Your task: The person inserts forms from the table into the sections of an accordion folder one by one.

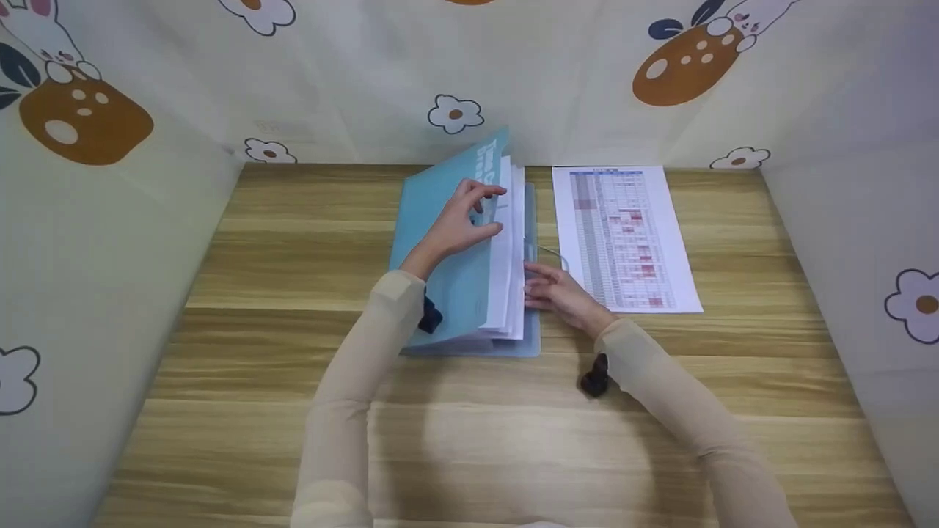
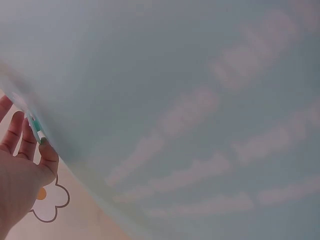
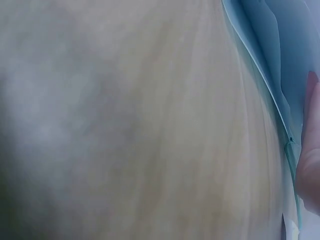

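Observation:
A blue expanding file folder (image 1: pixel 455 293) lies on the table with its front cover raised at a tilt, white papers (image 1: pixel 516 293) showing along its right side. My left hand (image 1: pixel 461 224) is over the cover, thumb and fingers bent around its free edge; the left wrist view shows that hand (image 2: pixel 27 160) at the cover's rim (image 2: pixel 150 125). At the right side, my right hand (image 1: pixel 565 293) touches the edges of the papers with fairly straight fingers. In the right wrist view a finger (image 3: pixel 311 150) lies against the blue folder sheets (image 3: pixel 270 60).
A printed table sheet (image 1: pixel 623 242) with red cells lies flat right of the folder, partly under the right hand. A thin elastic cord (image 1: pixel 554 253) loops between folder and sheet. Patterned curtains (image 1: pixel 352 81) border the wooden table (image 1: pixel 279 411) at the back and sides.

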A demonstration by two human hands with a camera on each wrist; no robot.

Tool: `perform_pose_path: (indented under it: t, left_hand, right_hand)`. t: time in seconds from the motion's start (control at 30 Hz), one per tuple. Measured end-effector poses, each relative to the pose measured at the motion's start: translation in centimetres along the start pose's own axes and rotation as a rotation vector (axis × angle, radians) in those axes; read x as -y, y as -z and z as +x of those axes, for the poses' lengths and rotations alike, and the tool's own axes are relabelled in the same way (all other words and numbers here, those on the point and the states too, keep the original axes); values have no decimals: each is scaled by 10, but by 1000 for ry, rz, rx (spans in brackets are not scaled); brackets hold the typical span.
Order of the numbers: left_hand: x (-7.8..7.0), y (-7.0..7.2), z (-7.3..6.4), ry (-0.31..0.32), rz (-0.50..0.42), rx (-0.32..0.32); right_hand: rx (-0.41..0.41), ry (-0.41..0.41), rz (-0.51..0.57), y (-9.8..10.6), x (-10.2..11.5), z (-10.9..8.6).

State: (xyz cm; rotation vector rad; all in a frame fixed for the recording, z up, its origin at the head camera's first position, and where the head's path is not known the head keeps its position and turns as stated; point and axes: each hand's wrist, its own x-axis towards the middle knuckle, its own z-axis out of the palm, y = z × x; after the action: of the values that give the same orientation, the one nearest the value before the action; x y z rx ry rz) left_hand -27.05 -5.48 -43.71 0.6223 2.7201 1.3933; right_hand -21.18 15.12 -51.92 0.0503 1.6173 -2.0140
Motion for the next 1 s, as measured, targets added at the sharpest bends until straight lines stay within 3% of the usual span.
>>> perform_pose_path:
  t: [0.63,1.0]
  left_hand:
    - [1,0,0,2,-12,-5]
    - [0,0,0,8,-14,1]
  right_hand:
    - [-5,-77,110,-7,4,3]
    - [-22,-23,85,-8,2,3]
